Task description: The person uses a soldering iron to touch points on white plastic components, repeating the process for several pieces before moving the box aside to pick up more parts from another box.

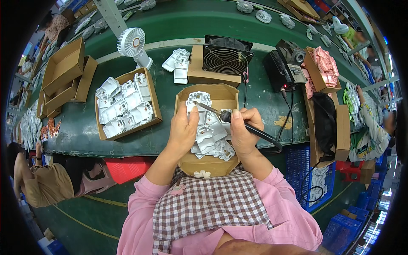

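My left hand (182,132) grips a white plastic housing (200,97) between thumb and fingers, above a cardboard box (225,91) at the table's near edge. In my right hand (245,132) is a soldering iron (264,136), its tip pointing left at the housing near my left thumb. Whether the tip touches the housing is too small to tell. Several more white housings (211,138) lie piled in the box below both hands. From the iron's handle a black cord curves off to the right.
To the left stand a box of white housings (127,102) and a white fan (132,42). Beyond my hands is a black square fan (227,55) on cardboard. A black soldering station (282,63) and a box of pink parts (323,63) stand right. Co-workers sit on both sides.
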Demonstrator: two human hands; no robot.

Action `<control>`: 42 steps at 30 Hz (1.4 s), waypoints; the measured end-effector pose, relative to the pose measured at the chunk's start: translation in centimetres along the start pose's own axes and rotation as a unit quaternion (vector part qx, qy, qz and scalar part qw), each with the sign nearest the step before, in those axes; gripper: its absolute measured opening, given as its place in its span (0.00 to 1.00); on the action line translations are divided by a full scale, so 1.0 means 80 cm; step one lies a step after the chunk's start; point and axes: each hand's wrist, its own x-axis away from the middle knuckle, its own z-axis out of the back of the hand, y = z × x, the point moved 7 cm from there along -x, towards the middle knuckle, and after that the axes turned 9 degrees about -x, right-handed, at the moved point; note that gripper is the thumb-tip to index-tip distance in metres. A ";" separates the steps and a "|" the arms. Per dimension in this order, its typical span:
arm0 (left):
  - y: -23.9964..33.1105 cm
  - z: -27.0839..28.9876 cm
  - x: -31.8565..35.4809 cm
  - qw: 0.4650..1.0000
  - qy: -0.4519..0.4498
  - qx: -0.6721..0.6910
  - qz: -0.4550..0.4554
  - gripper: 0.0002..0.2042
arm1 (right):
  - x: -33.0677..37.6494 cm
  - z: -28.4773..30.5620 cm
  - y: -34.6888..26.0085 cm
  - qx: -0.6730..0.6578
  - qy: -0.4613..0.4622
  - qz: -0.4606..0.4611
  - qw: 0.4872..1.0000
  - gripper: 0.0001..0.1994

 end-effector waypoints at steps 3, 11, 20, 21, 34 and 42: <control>-0.001 -0.003 -0.005 1.000 -0.006 0.010 0.000 0.12 | -0.004 0.001 0.003 -0.015 0.003 -0.002 1.000 0.11; 0.016 0.015 0.011 1.000 0.004 0.008 -0.010 0.11 | 0.005 0.011 -0.010 0.214 0.052 0.137 0.966 0.11; 0.020 -0.023 0.024 0.997 -0.024 -0.055 0.039 0.18 | 0.018 0.045 -0.054 0.502 -0.064 0.390 0.769 0.22; 0.023 -0.018 0.029 0.999 -0.015 -0.050 0.016 0.19 | 0.015 0.042 -0.052 0.495 -0.054 0.389 0.776 0.21; 0.048 0.003 0.041 0.988 0.065 -0.104 -0.097 0.21 | 0.015 0.001 -0.068 0.434 -0.004 0.375 0.820 0.09; 0.050 0.026 0.040 0.983 0.159 -0.027 -0.083 0.14 | 0.016 0.010 -0.065 0.412 0.020 0.326 0.851 0.10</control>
